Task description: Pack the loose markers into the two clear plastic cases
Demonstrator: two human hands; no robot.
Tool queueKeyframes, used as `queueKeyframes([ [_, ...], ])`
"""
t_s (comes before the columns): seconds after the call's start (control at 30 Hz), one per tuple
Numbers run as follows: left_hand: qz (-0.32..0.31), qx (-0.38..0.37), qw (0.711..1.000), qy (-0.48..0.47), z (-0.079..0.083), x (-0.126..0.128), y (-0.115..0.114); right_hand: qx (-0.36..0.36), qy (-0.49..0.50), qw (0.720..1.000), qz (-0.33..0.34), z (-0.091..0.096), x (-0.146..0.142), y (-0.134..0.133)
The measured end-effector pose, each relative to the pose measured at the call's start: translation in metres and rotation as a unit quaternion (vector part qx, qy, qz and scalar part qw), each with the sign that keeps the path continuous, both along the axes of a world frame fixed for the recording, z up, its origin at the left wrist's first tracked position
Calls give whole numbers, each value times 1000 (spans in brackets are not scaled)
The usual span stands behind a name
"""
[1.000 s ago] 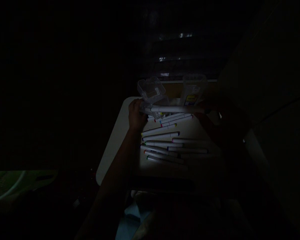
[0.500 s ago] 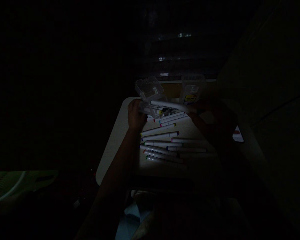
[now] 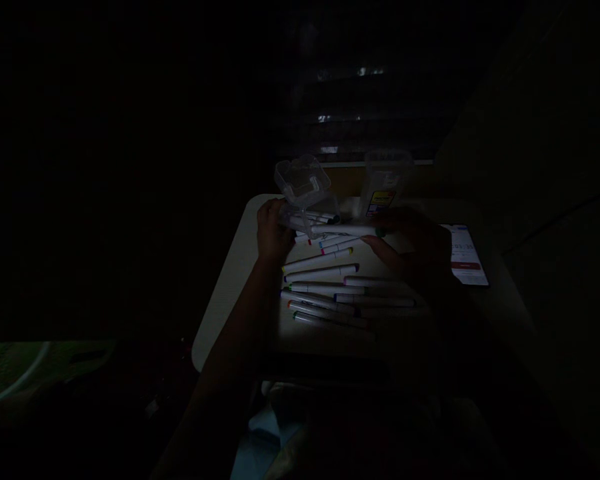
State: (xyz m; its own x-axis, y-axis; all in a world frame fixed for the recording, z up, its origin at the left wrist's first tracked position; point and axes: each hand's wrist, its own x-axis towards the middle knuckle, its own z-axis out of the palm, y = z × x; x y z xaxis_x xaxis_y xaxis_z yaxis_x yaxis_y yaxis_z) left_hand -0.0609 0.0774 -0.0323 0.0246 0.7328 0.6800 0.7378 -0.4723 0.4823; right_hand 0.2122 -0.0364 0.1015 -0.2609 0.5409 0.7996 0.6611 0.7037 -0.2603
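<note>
In dim light, my left hand (image 3: 273, 230) is closed around a clear plastic case (image 3: 307, 193), which lies on its side with its open mouth turned right. Several white markers show inside the case. Between the thumb and fingers of my right hand (image 3: 405, 243) is a white marker (image 3: 347, 231) with a green end, held nearly level. Its far tip reaches the mouth of the case; whether it is inside I cannot tell. Below, several more white markers (image 3: 323, 273) with coloured ends lie in a loose row on the pale table (image 3: 230, 280).
A second clear container (image 3: 385, 177) with a yellow label stands upright at the back of the table. To the right of my right hand lies a phone (image 3: 466, 257) with its screen lit. Dark slats run behind the table.
My right hand has brought the marker lower and left, levelling it at the case's mouth. More of the phone now shows. The case has shifted slightly right in my left hand.
</note>
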Motion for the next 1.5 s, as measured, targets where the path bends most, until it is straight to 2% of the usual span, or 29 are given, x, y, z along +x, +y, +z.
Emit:
queueKeyframes([
  [0.23,1,-7,1000,-3,2,1,-1,-22,-18,1000,-9,-3,1,2],
  [0.43,-3,-2,1000,-7,1,2,-1,-55,-24,998,24,-7,0,5],
  [0.8,-3,4,1000,2,-1,-1,0,-80,-59,994,35,-3,-1,4],
  [1.17,-2,-4,1000,3,2,1,-2,-105,-38,991,74,-8,-2,7],
  [1.5,0,3,1000,7,1,0,-2,-116,-37,990,71,-11,-3,9],
])
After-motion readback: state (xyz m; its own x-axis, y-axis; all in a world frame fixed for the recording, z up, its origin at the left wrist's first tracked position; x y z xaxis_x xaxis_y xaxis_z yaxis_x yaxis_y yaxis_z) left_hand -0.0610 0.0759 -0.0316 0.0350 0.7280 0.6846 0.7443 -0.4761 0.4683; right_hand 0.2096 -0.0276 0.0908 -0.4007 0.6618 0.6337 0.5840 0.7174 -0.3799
